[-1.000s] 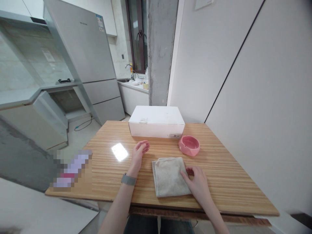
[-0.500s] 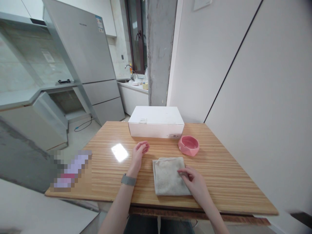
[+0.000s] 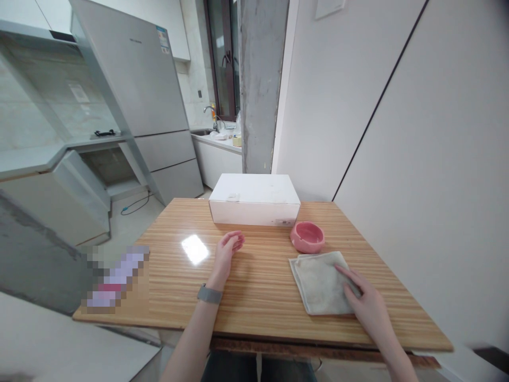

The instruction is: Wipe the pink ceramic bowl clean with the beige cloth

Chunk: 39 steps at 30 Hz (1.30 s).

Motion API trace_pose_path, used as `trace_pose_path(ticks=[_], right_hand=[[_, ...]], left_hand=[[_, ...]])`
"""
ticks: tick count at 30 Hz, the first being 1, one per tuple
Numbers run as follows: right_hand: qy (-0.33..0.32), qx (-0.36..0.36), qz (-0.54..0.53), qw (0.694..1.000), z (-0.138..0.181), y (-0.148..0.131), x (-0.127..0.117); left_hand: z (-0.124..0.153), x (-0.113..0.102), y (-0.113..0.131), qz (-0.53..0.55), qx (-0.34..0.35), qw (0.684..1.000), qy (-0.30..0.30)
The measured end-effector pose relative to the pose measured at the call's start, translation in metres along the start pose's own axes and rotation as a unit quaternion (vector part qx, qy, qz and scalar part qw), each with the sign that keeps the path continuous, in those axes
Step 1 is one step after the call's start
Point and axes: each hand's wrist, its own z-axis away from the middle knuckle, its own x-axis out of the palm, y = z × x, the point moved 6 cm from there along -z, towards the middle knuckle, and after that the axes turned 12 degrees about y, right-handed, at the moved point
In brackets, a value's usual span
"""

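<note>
Because the cloth lies on the right half of the table, only the right hand (image 3: pixel 368 302) attends to it, as I read my feed. Thing under hand: a pale beige-grey fabric cloth (image 3: pixel 320 284), folded into a flat, roughly square pad, set a little askew on the striped wood-grain tabletop (image 3: pixel 397 313). Right fingers spread over its right side, thumb apart from them, palm low; probably a light press to hold the layers together. Whether any fabric is pinched, I cannot tell from here.

Left hand (image 3: pixel 228 246): loosely curled, gripping nothing, well apart from the cloth. I take its place left of centre as idle, out of the right hand's way. Resting on wood or just above it, I cannot tell. Grey band (image 3: pixel 209 293) around that wrist.

Pink, faceted, shallow bowl (image 3: pixel 308 248) upright just beyond the cloth's far edge; contact between them unclear to me. Long white cardboard box (image 3: pixel 254 213), closed, lies at the far side, its length across the table, which I judge leaves the near side for handwork
</note>
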Motion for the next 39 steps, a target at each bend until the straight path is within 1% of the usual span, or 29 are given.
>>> trace_pose_path(ticks=[4,7,11,14,16,18,21,23,24,25,27,29,32,34,35,37,39], right_hand=[[-0.001,-0.027,0.025,0.999,-0.002,0.01,-0.001],[0.012,-0.043,0.051,0.998,-0.001,0.014,-0.002],[0.022,-0.037,0.057,0.997,-0.001,0.017,-0.003],[0.038,-0.02,0.055,0.998,-0.001,0.013,-0.008],[0.067,-0.004,0.052,0.996,-0.001,0.005,-0.015],[0.108,0.008,0.041,0.993,0.0,-0.009,-0.025],[0.157,0.014,0.001,0.988,0.007,-0.04,-0.035],[0.16,0.022,-0.042,0.986,0.014,-0.063,-0.032],[0.141,0.032,-0.069,0.987,0.018,-0.074,-0.025],[0.105,0.046,-0.105,0.988,0.023,-0.086,-0.014],[0.014,0.072,-0.196,0.978,0.034,-0.11,0.015],[-0.058,0.085,-0.28,0.954,0.047,-0.135,0.045],[-0.122,0.122,-0.368,0.914,0.062,-0.164,0.082],[-0.15,0.139,-0.41,0.889,0.069,-0.177,0.098],[-0.165,0.138,-0.422,0.881,0.072,-0.182,0.103],[-0.189,0.125,-0.425,0.877,0.075,-0.188,0.108],[-0.199,0.116,-0.417,0.879,0.076,-0.188,0.109]], left_hand=[[0.0,0.0,0.0,0.001,0.002,1.0,0.0],[0.001,0.0,0.001,0.0,0.002,1.0,0.002],[0.002,0.0,0.002,-0.007,0.006,1.0,0.003],[0.005,-0.002,0.001,-0.018,0.009,1.0,0.002],[0.01,-0.005,0.0,-0.029,0.011,1.0,0.0],[0.016,-0.009,-0.001,-0.043,0.011,0.999,-0.005],[0.03,-0.015,-0.002,-0.066,0.009,0.998,-0.016],[0.04,-0.016,-0.003,-0.078,0.008,0.997,-0.028],[0.046,-0.015,-0.004,-0.082,0.006,0.996,-0.035],[0.052,-0.013,-0.006,-0.085,0.004,0.995,-0.044],[0.065,-0.008,-0.012,-0.091,-0.005,0.994,-0.062],[0.079,-0.002,-0.02,-0.097,-0.013,0.992,-0.084],[0.099,0.005,-0.028,-0.11,0.002,0.985,-0.13],[0.107,0.005,-0.03,-0.118,0.026,0.982,-0.143],[0.11,0.004,-0.03,-0.122,0.04,0.982,-0.14],[0.113,0.0,-0.029,-0.133,0.066,0.981,-0.128],[0.113,-0.001,-0.029,-0.151,0.085,0.977,-0.124]])
